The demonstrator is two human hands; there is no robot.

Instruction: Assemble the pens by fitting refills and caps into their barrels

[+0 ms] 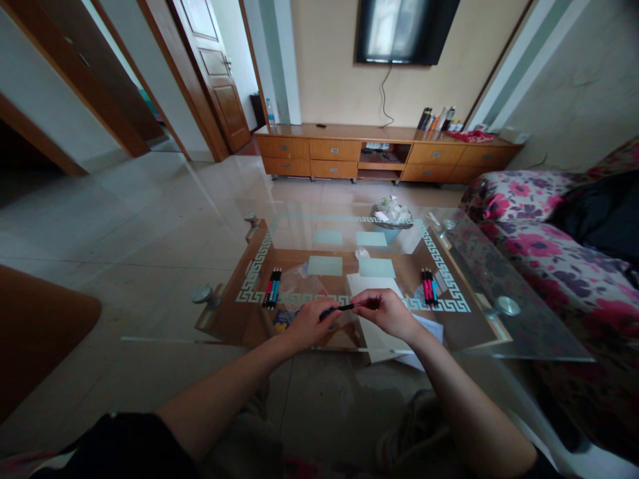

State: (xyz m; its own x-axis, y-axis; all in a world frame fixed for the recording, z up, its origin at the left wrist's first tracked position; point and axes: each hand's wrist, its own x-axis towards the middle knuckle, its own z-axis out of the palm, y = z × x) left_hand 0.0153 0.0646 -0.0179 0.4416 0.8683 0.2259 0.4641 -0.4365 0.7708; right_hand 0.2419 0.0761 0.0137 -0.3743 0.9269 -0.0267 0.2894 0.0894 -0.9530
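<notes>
Just above the near part of the glass table (542, 332), a slim dark pen (346, 307) lies level between my two hands. My left hand (310, 324) is closed around its left part, which the fingers mostly cover. At the pen's right end, the thumb and forefinger of my right hand (388, 313) are pinched together; the very tip is too small to make out. One row of pens (272, 288), red, blue and black, lies to the left of my hands. A second row of similar pens (429, 287) lies to the right.
Under the glass are white papers (377, 329) and a plastic bag (302, 283). Beyond the table's far edge stands a basket (392, 233) filled with plastic bags. A flowered sofa (534, 246) flanks the right side, and a low wooden cabinet (334, 150) lines the wall.
</notes>
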